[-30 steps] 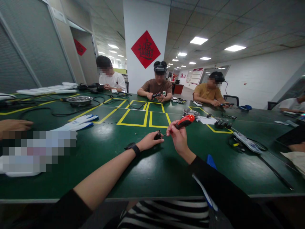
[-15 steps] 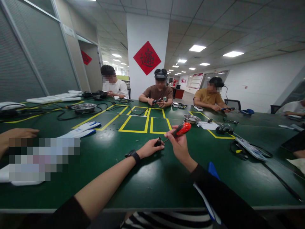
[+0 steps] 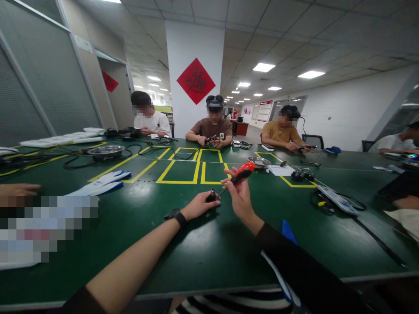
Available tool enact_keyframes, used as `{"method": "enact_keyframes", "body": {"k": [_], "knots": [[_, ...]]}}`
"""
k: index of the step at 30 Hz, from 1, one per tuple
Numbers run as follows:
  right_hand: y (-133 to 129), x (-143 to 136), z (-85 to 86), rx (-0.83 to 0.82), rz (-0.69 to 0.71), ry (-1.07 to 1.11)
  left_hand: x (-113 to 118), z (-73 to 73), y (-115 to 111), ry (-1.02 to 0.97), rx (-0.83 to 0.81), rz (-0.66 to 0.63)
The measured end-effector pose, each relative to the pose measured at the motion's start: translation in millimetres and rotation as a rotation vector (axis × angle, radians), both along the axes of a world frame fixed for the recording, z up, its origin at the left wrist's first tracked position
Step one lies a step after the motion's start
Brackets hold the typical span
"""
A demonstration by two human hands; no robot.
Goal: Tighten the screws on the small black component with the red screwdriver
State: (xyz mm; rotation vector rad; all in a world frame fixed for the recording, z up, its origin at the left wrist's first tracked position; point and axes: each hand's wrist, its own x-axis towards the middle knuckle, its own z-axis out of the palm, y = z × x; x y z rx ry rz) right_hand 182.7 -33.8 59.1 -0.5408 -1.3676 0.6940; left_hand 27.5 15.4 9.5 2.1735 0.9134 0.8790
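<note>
My left hand point(image 3: 197, 206) rests on the green table point(image 3: 196, 244) and pinches a small dark cylindrical part point(image 3: 212, 194) upright between its fingertips. A black watch sits on that wrist. My right hand point(image 3: 238, 192) grips a screwdriver with a red and black handle point(image 3: 242, 171), tilted up to the right. Its thin shaft slants down to the left, with the tip at the top of the small part. Both hands are close together near the table's middle.
White and blue gloves point(image 3: 100, 184) lie to the left. Yellow tape squares point(image 3: 193, 168) mark the table's middle. Two metal bowls point(image 3: 106, 151) point(image 3: 258, 161), black cables and small black parts point(image 3: 300, 175) lie further off. Three people sit opposite; another person's hand point(image 3: 18, 190) rests at left.
The view has shifted slightly. My hands stay together on the part, and the screwdriver handle has tilted a little more upright.
</note>
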Motion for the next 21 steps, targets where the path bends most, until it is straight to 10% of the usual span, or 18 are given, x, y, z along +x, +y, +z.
{"method": "enact_keyframes", "body": {"k": [21], "knots": [[1.5,-1.1,-2.5,-0.044,0.106,0.11,-4.1,0.0,-1.6,0.037,0.036,0.001]]}}
